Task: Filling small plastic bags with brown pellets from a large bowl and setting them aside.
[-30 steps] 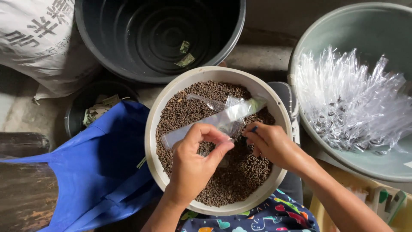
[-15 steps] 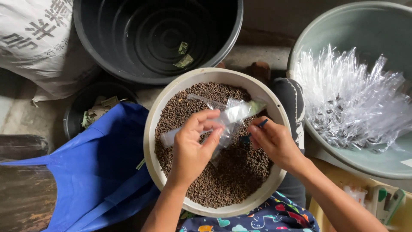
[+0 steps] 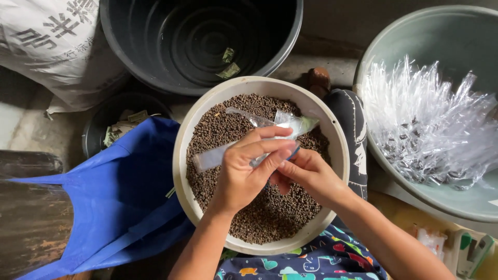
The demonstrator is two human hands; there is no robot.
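Concrete floor (image 3: 31, 129), grey and stained, carries a crowd of tubs and sacks around a seated person. At far left a white woven sack (image 3: 52, 46) with dark print leans against a large black tub (image 3: 199, 41) that holds a few scraps of green paper. Nearer, a small dark pot (image 3: 122, 124) stuffed with folded paper sits beside a blue cloth bag (image 3: 114, 197) spread across the floor, with a dark rusty object at the left edge.

At centre a round cream basin (image 3: 181, 171), filled with small brown pellets (image 3: 275, 212), rests in the person's lap. Over it the left hand (image 3: 244, 173) pinches a narrow clear plastic sleeve (image 3: 218, 154), thumb and fingers closed on its middle, so the strip lies slanted from lower left up toward a green-tipped end near the basin's far side. Touching it on the right, the right hand (image 3: 306, 176) is curled with fingers drawn together at the same spot on the sleeve; a bit of something blue shows between the two hands, too hidden to identify. A second clear sleeve lies on the pellets just beyond.

At right a pale green basin (image 3: 451, 31) holds a heap of crinkled clear sleeves (image 3: 425, 124), some with pellets inside. Patterned dark fabric (image 3: 306, 262) shows at the near edge.
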